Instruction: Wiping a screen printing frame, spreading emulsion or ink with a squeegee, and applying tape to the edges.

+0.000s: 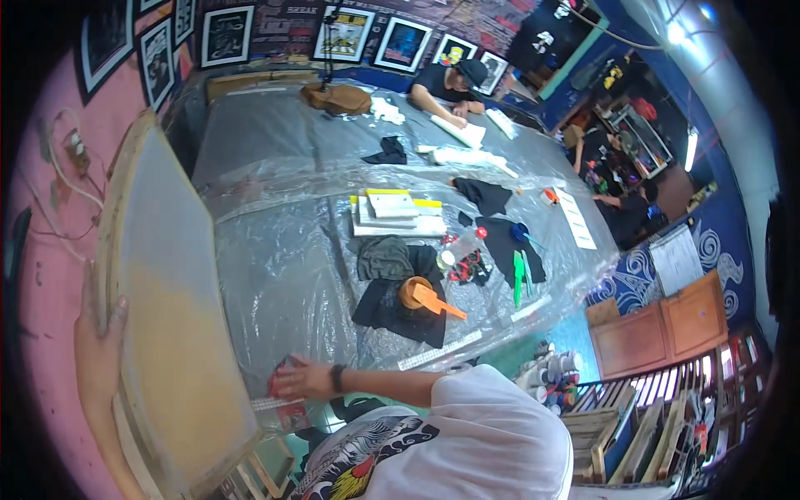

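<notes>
At far left, beside a pink wall (pixel 54 333), the person's left hand (pixel 94 354) is closed on the outer edge of a large framed screen (pixel 179 333), thumb laid over the front and fingers along the wooden side. The screen stands tilted just to the right of that grip, its pale mesh stained yellow over the lower part. Its long axis runs from the far left corner of the table down toward the person's body, so the left hand holds one long side, nearer the lower end than the top. The left hand is the nearer one; the right has no contact with the frame.

Past the screen's opposite long side, the right hand (pixel 307 381), with a dark wristband (pixel 337 378), reaches to the near left corner of the plastic-covered table (pixel 275 275). Its fingers touch something red (pixel 277 380); whether they grip it or only rest on it cannot be told. Further right, well apart from both hands, an orange scraper (pixel 437 302) lies beside a clear bottle (pixel 460 247) and green pens (pixel 518 279)
</notes>
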Tool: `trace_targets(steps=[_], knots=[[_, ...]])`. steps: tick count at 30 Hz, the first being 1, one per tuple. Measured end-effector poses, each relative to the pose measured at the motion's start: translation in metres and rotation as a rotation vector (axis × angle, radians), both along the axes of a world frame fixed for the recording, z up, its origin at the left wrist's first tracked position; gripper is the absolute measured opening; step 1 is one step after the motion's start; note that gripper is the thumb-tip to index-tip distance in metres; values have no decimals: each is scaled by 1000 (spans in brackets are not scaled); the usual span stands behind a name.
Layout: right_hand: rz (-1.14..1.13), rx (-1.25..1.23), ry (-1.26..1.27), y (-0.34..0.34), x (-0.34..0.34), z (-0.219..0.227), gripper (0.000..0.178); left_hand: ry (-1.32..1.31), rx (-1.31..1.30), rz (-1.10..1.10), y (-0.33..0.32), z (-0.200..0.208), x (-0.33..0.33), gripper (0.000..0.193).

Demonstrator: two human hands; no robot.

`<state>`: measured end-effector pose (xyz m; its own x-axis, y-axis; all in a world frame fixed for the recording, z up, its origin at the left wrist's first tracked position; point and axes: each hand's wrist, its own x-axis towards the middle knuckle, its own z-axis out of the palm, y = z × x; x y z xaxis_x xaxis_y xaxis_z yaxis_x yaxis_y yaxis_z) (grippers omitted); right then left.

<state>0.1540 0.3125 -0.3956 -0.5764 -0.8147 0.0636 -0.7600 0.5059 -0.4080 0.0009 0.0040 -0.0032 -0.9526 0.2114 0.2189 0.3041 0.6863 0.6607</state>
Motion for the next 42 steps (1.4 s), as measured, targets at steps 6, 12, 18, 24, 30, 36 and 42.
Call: trace_targets(steps=[6,12,18,24,30,36,42], knots=[[-729,113,139,84,-34,-6,59,-21,31,-62,6,0,-4,63],[-307,49,73,-25,13,6,52,-15,-39,-60,8,-1,0,64],[-223,11,72,57,45,-19,62,-37,-10,-104,15,0,2,61],[-779,125,195,47,6,-22,63,32,-62,-74,22,0,0,60],[-169,-74,147,9,55,-27,63,51,-107,-53,13,0,-3,63],[-842,231,363,78,16,-4,61,39,-102,-35,11,3,-1,65],[-259,132,56,-1,49,7,63,36,-65,-35,8,5,3,65]])
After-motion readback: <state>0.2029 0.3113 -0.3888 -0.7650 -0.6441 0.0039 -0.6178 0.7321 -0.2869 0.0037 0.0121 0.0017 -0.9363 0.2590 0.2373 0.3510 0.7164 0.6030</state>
